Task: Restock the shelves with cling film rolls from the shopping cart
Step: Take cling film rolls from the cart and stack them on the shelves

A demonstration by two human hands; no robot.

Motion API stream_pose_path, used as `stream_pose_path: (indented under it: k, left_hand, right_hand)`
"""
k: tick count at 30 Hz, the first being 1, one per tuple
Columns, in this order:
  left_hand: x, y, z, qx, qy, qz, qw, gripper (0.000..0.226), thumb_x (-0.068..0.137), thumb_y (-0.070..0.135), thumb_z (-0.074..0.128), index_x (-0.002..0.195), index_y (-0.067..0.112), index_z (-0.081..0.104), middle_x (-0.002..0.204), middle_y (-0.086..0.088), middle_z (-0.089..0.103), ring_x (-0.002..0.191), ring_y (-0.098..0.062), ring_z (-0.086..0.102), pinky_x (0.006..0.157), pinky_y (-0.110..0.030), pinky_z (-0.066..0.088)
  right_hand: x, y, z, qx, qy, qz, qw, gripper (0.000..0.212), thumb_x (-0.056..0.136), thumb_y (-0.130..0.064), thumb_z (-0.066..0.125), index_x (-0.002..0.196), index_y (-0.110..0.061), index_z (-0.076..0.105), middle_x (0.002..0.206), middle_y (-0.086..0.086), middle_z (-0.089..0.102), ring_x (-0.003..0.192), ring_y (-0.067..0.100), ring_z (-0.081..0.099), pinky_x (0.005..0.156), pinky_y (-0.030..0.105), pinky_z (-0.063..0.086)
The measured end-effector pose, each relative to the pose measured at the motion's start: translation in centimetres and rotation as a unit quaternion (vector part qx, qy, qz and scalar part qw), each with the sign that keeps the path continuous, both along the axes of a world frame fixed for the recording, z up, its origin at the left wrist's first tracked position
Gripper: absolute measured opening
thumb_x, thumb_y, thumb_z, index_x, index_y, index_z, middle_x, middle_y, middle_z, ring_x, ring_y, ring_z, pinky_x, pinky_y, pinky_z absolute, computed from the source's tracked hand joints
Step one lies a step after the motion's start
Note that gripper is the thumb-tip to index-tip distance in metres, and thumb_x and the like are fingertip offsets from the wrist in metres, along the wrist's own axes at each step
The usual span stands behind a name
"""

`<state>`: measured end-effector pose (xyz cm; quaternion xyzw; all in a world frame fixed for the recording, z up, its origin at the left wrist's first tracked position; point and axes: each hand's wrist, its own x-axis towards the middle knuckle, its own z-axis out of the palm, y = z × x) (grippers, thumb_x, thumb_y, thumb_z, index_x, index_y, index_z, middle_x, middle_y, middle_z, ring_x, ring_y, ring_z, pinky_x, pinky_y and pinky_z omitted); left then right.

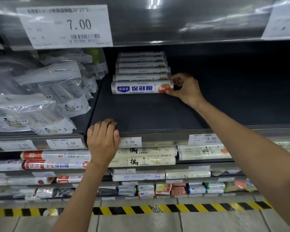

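1. Six cling film rolls (141,71) lie crosswise in a single file on the dark shelf (141,114) in the head view, one behind another from mid-depth toward the back, near the shelf's left side.
2. The front roll (141,87) is white, with blue lettering and a tomato picture at its right end. It rests flat on the shelf, just in front of the next roll.
3. The right hand (185,88) reaches in from the right and pinches the front roll's right end, with its fingers curled over the top and its thumb at the lower front edge.
4. The left hand (102,141) grips the shelf's front lip. Its fingers are bent over the top edge and its thumb lies against the face, beside the 3.50 price tag (130,142).
5. Clear packaged bags (40,97) are piled on the neighbouring section to the left.
6. A large 7.00 price tag (65,25) hangs from the shelf above.
7. Lower shelves hold more boxed rolls (146,156), and yellow-and-black tape (174,209) runs along the tiled floor.
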<state>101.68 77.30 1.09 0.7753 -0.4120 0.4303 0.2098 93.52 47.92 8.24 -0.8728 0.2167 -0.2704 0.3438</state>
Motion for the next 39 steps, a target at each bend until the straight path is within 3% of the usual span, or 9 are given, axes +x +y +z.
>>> stream_pose_path:
  k: [3, 7, 10, 14, 19, 22, 25, 29, 39]
  left_hand:
    - [-1.2, 0.6, 1.4, 0.039, 0.086, -0.007, 0.995, 0.039, 0.099, 0.022, 0.031, 0.094, 0.001, 0.064, 0.101, -0.014, 0.067, 0.088, -0.027, 0.057, 0.078, -0.038, 0.038]
    - [-4.3, 1.8, 4.6, 0.042, 0.226, -0.049, 0.972, 0.033, 0.096, 0.023, 0.035, 0.105, 0.001, 0.058, 0.116, -0.014, 0.061, 0.107, -0.028, 0.055, 0.094, -0.037, 0.035]
    - [-8.7, 1.4, 6.8, 0.028, 0.297, -0.141, 0.944, 0.034, 0.096, 0.024, 0.036, 0.110, 0.002, 0.058, 0.118, -0.012, 0.061, 0.111, -0.020, 0.051, 0.096, -0.036, 0.037]
    - [-15.4, -0.5, 6.8, 0.108, 0.395, -0.279, 0.868, 0.043, 0.099, 0.037, 0.029, 0.116, 0.012, 0.060, 0.117, 0.005, 0.057, 0.112, -0.006, 0.047, 0.100, -0.021, 0.033]
    - [-24.2, -4.8, 4.0, 0.290, 0.484, -0.392, 0.726, 0.054, 0.094, 0.056, 0.024, 0.127, 0.026, 0.054, 0.127, 0.012, 0.053, 0.118, -0.003, 0.048, 0.098, -0.013, 0.033]
    - [-30.2, -8.3, 3.2, 0.363, 0.482, -0.438, 0.666, 0.046, 0.098, 0.048, 0.030, 0.127, 0.021, 0.054, 0.126, 0.009, 0.054, 0.118, -0.011, 0.051, 0.094, -0.006, 0.031]
    - [-36.7, -12.2, 2.8, 0.419, 0.463, -0.475, 0.620, 0.047, 0.097, 0.046, 0.034, 0.128, 0.018, 0.055, 0.122, 0.004, 0.058, 0.112, -0.017, 0.055, 0.095, -0.024, 0.040]
    - [-45.7, -17.9, 1.2, 0.457, 0.393, -0.552, 0.576, 0.053, 0.091, 0.052, 0.028, 0.122, 0.019, 0.058, 0.124, 0.006, 0.057, 0.110, 0.000, 0.048, 0.089, 0.002, 0.026]
    - [-67.3, -32.0, 0.5, 0.498, 0.300, -0.615, 0.532, 0.050, 0.095, 0.042, 0.029, 0.127, 0.014, 0.055, 0.125, 0.002, 0.059, 0.116, -0.011, 0.052, 0.097, -0.019, 0.036]
  right_hand:
    - [-2.5, 0.2, 1.2, 0.029, -0.018, -0.031, 0.999, 0.050, 0.069, -0.017, 0.084, 0.113, -0.009, 0.061, 0.104, 0.004, 0.063, 0.090, 0.009, 0.058, 0.075, 0.006, 0.044]
    - [-11.5, 3.1, 3.4, 0.040, -0.068, -0.098, 0.992, 0.027, 0.080, -0.006, 0.071, 0.105, -0.014, 0.064, 0.102, 0.009, 0.066, 0.085, 0.008, 0.060, 0.077, 0.009, 0.047]
    - [-21.0, 8.0, 3.4, 0.075, -0.044, -0.133, 0.987, 0.022, 0.087, -0.011, 0.065, 0.106, -0.022, 0.062, 0.101, -0.005, 0.064, 0.091, 0.003, 0.060, 0.081, 0.013, 0.047]
    - [-32.7, 15.7, 0.1, 0.136, 0.012, -0.208, 0.968, 0.030, 0.086, -0.048, 0.053, 0.109, -0.030, 0.062, 0.104, -0.019, 0.064, 0.094, -0.001, 0.060, 0.078, 0.013, 0.047]
    - [-44.2, 22.9, -3.4, 0.190, 0.040, -0.363, 0.911, 0.032, 0.088, -0.054, 0.044, 0.108, -0.035, 0.061, 0.112, -0.029, 0.059, 0.097, -0.008, 0.057, 0.082, 0.005, 0.041]
    - [-50.4, 25.0, -4.0, 0.225, 0.023, -0.463, 0.857, 0.026, 0.093, -0.043, 0.051, 0.111, -0.031, 0.063, 0.105, -0.024, 0.065, 0.100, -0.006, 0.056, 0.080, 0.004, 0.038]
    - [-56.3, 25.7, -4.3, 0.224, 0.020, -0.530, 0.818, 0.034, 0.091, -0.052, 0.048, 0.116, -0.033, 0.061, 0.113, -0.022, 0.061, 0.104, -0.006, 0.054, 0.082, 0.004, 0.037]
    - [-64.2, 24.4, -5.0, 0.230, 0.001, -0.591, 0.773, 0.034, 0.088, -0.054, 0.045, 0.115, -0.040, 0.058, 0.112, -0.028, 0.060, 0.106, -0.007, 0.053, 0.085, 0.003, 0.035]
    - [-82.6, 13.3, -4.9, 0.232, -0.016, -0.638, 0.734, 0.033, 0.089, -0.041, 0.051, 0.116, -0.026, 0.063, 0.113, -0.017, 0.063, 0.107, -0.007, 0.053, 0.089, 0.005, 0.036]
